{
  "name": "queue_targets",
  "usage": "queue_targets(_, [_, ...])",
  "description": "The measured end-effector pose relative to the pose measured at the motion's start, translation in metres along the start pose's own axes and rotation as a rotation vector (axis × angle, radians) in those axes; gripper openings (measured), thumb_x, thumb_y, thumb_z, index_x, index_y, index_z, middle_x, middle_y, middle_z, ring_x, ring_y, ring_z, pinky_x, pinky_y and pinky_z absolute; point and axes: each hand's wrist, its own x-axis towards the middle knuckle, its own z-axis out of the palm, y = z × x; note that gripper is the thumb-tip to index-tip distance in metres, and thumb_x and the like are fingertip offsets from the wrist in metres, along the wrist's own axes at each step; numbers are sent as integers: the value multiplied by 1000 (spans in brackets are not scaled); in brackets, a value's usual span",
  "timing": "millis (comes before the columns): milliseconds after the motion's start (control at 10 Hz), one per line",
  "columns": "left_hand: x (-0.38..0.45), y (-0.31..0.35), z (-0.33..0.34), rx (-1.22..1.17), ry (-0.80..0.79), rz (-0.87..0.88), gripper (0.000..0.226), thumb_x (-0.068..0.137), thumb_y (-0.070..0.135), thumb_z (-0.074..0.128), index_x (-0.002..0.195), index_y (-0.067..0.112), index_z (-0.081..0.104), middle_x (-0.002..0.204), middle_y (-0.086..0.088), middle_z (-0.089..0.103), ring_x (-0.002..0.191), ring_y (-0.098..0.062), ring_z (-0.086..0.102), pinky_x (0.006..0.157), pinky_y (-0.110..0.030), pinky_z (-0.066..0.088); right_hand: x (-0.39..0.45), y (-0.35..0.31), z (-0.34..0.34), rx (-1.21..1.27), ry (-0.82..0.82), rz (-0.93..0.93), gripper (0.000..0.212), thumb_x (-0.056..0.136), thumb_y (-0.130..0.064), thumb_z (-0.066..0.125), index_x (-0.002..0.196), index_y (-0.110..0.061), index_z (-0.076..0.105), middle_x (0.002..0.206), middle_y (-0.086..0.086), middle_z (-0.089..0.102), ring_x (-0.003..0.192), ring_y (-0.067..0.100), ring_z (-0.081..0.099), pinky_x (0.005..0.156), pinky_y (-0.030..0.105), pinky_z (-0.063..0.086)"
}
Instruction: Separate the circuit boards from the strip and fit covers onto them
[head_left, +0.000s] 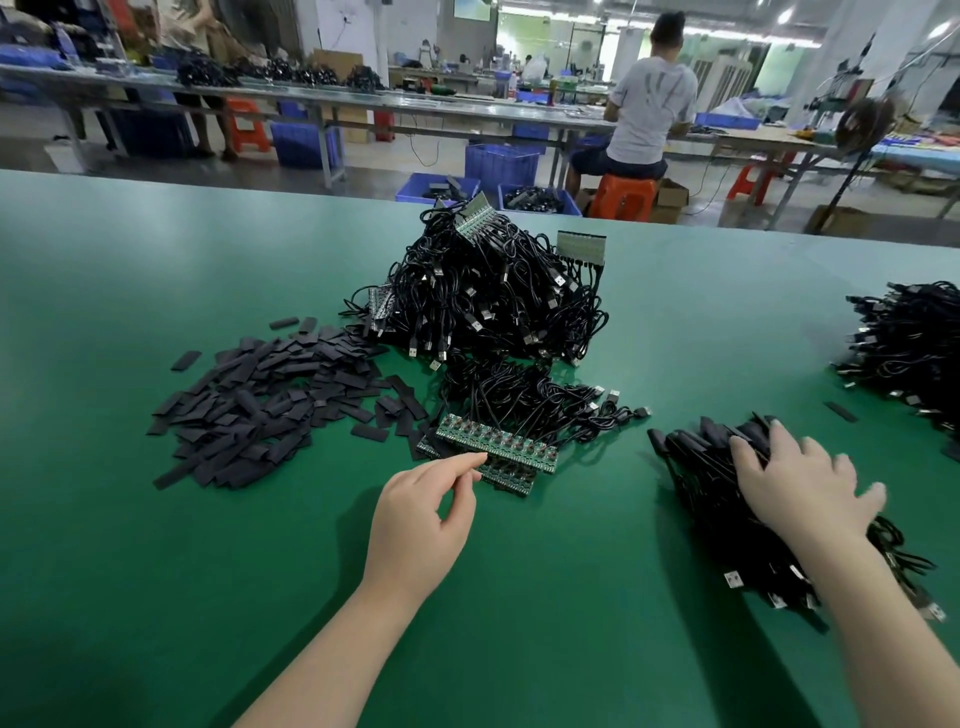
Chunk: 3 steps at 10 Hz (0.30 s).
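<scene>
Strip of green circuit boards, at the centre of the frame just below the middle, lying on the green surface with a second strip partly under it; black cables run from its far edge up into a low tangle. The left hand, entering from the lower centre, reaches to the strip's near edge, its forefinger extended and touching the boards, the thumb just beneath; the remaining fingers are loosely curled, and no firm grip on the strip can be made out. To the left of the strip, a wide scatter of flat black covers spreads over the surface. Above the strip, at the upper centre, rises a large heap of black USB cables, with further board strips standing out of its top. At the lower right, the right hand rests palm down, fingers spread and fairly straight, on a bundle of black cables with covered ends. At the right edge lies another cable pile. Beyond the surface, in the upper frame, a person in a grey shirt sits on an orange stool at a long bench, blue crates on the floor nearby.
</scene>
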Motion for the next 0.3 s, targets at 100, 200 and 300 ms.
queue_targets(100, [1,-2,1,-4,-10,-3,29,91,11,63,114,28,70,96,31,63,100,21,50,88,-14,37,-12,-4,8,-133,-51,-66,73,92,-74,17,154,-37,19,162,4,25,148,33,20,117,56,11])
queue_targets(200, [-1,-2,0,-22,-14,-20,29,92,10,64,114,29,70,97,30,63,100,18,51,86,-18,42,-16,-3,8,-146,-35,-72,73,93,-73,21,155,-35,20,162,4,25,149,32,19,119,56,10])
queue_targets(300, [-1,-1,1,-50,-27,-51,29,93,13,62,115,30,70,99,27,66,99,9,56,81,-22,48,-22,-7,-6,175,200,-76,72,95,-61,42,155,-25,26,162,10,25,149,34,17,117,64,9])
